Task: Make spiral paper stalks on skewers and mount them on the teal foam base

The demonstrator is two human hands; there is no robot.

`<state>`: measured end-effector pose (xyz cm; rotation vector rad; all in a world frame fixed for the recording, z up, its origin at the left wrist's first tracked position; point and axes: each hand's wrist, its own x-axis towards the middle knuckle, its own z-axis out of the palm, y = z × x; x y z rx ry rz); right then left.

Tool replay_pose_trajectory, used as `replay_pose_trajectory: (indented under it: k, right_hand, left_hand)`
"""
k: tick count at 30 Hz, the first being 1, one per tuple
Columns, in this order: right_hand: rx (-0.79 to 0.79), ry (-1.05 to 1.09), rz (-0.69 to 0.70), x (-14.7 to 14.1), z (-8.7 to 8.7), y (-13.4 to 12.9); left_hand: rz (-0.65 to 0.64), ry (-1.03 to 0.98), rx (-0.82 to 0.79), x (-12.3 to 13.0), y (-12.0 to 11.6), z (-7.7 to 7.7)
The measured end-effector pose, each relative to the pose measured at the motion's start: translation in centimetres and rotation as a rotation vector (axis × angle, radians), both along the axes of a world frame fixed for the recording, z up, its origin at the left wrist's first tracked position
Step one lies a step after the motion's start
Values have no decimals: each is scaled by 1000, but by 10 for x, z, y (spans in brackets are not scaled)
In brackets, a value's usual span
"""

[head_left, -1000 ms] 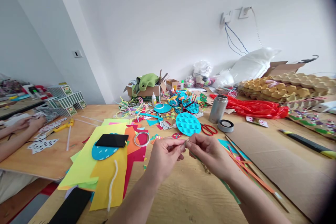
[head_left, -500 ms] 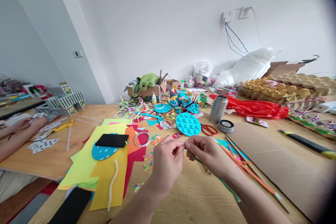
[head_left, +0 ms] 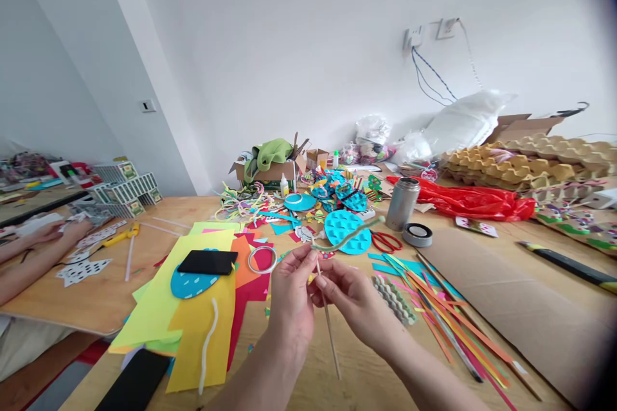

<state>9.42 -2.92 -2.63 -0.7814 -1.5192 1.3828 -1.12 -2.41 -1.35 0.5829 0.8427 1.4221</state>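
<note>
My left hand point(head_left: 292, 289) is closed, its thumb and finger pinching one end of a pale green pipe cleaner point(head_left: 349, 236) against the top of a thin wooden stick point(head_left: 330, 337). The pipe cleaner bends away to the right, its free end in the air in front of a blue dimpled disc point(head_left: 340, 225). Close beside it, my right hand point(head_left: 344, 286) is closed on the stick just below the top. The stick's lower part slants down toward me between my wrists. My fingers partly hide where pipe cleaner and stick meet.
Coloured paper sheets point(head_left: 193, 308) with a black phone point(head_left: 207, 262) lie at left. Red-handled scissors point(head_left: 387, 242), a steel flask point(head_left: 403, 203), paper strips point(head_left: 448, 314) and cardboard point(head_left: 511, 295) are at right. Another person's hands point(head_left: 72, 231) are at far left.
The pipe cleaner has swung from beneath my right forearm to above my hands, pointing right. The stick now stands out between my wrists. My right hand has moved left and slightly down.
</note>
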Motion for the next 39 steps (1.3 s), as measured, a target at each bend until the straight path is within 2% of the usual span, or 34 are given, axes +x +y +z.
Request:
replay_pose_trajectory:
  k: [4,8,12,17,20,23,28,33,39]
  right_hand:
    - [-26,-118,-81,8,1,5]
    - [102,-392,-120,33,9,12]
    - [255,-604,-167,51,20,11]
    - [354,-762,-197,55,25,6]
    - [365,-859,-213,56,23,5]
    - [356,-860,-260,53,21,6]
    - [366,-700,-333,43,20,8]
    - [429,-716,-377,38,19,5]
    - [558,-691,-444,35,17,1]
  left_hand:
    - [-15,-24,110,-1,3,-2]
    - [-185,68,158,-14,10,2]
    - [-302,271,130,-27,13,7]
    - [-303,633,204,-33,16,4]
    - [-308,738,223,-32,16,0]
    - [-283,766,204,-27,15,-1]
    - [-256,784,240,-18,11,-4]
    - [-226,843,295,-14,10,-12]
    - [-244,790,289,-13,11,-13]
